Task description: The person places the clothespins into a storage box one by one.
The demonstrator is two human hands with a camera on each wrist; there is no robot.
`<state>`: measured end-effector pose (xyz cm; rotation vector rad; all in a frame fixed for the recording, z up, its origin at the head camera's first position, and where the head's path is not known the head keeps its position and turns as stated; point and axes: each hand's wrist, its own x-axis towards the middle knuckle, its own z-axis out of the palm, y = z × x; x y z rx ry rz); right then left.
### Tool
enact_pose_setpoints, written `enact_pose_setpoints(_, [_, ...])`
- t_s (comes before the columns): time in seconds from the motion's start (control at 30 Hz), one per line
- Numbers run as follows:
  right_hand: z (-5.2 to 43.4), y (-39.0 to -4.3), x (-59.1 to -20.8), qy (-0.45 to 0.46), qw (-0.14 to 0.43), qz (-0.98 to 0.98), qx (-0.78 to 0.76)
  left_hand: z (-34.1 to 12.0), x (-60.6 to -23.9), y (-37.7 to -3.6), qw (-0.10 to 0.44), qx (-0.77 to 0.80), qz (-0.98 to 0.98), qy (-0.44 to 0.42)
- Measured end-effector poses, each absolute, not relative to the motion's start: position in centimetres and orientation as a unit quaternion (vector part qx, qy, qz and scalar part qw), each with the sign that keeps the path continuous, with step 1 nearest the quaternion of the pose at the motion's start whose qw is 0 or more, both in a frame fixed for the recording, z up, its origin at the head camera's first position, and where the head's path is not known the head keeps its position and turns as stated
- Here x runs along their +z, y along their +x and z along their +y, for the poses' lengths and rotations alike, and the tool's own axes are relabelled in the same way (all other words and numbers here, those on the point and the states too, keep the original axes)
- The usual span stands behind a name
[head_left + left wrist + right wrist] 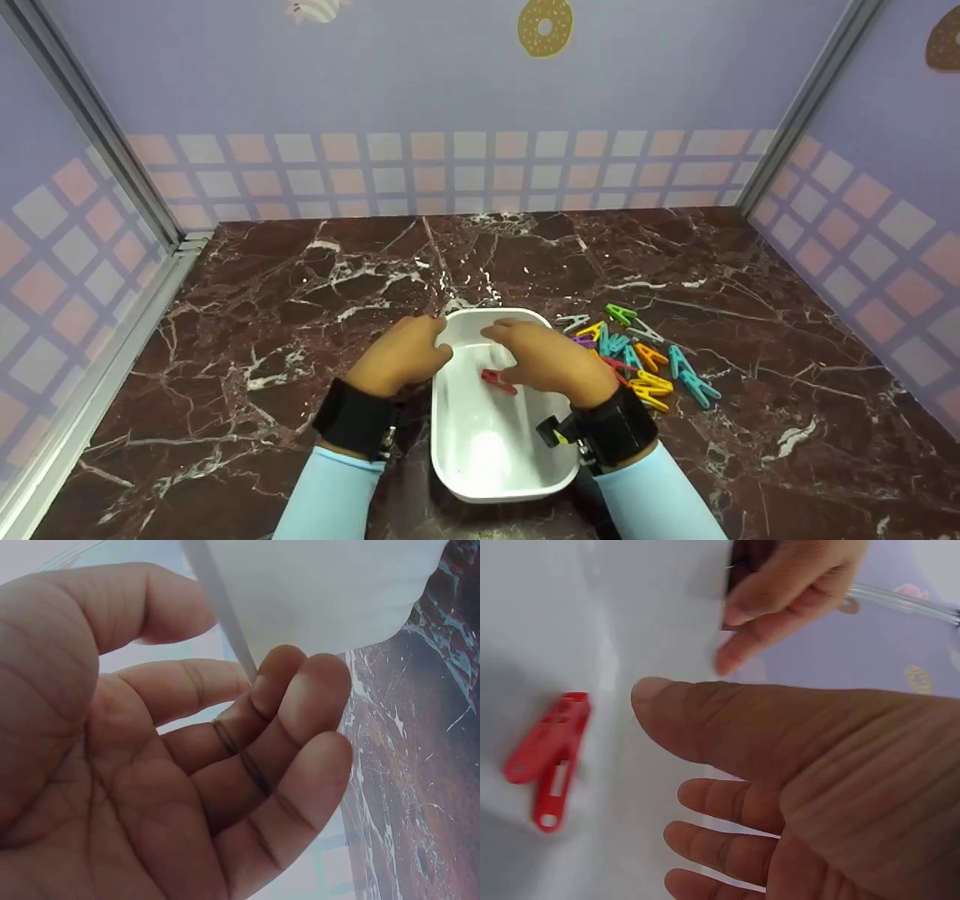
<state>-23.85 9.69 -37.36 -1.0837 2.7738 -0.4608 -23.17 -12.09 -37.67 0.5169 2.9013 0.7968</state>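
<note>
A white rectangular tub (480, 442) stands in front of me with one red clothespin (498, 381) lying inside it. My left hand (401, 354) holds the tub's left rim. In the left wrist view, its curled fingers (319, 694) touch the outer wall and its thumb (176, 611) sits near the rim. My right hand (544, 356) hovers over the tub's right side with its fingers spread and nothing between them. In the right wrist view the red clothespin (553, 757) lies apart from the thumb tip.
To the right of the tub lies a loose pile of coloured clothespins, among them yellow (651, 384), teal (697, 386), orange (651, 356) and green (620, 313) ones. The dark red marble tabletop (300, 300) meets a patterned back wall (450, 90) and side walls.
</note>
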Motion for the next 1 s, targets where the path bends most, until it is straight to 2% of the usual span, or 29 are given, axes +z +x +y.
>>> enact_pose_setpoints(0.17, [10.9,-22.9,-35.0,-0.322,0.054,0.93,-0.168,-12.2,-37.7,-23.2,0.034,0.26,0.948,0.182])
enact_pose_setpoints(0.27, [11.9,-22.6,-34.0,-0.301,0.03,0.937,-0.175,-12.2,-37.8,-23.2,0.032,0.258,0.948,0.183])
enact_pose_setpoints(0.47, [14.7,-23.1,-33.8,-0.272,-0.015,0.94,-0.204,-12.2,-37.7,-23.2,0.031,0.258,0.949,0.179])
enact_pose_setpoints(0.73, [17.4,-26.0,-37.1,-0.209,0.035,0.957,-0.198,-12.3,-37.8,-23.1,0.026,0.252,0.95,0.183])
enact_pose_setpoints(1.0, [18.2,-27.7,-39.9,-0.2,0.054,0.961,-0.186,-12.3,-37.8,-23.1,0.026,0.259,0.947,0.187])
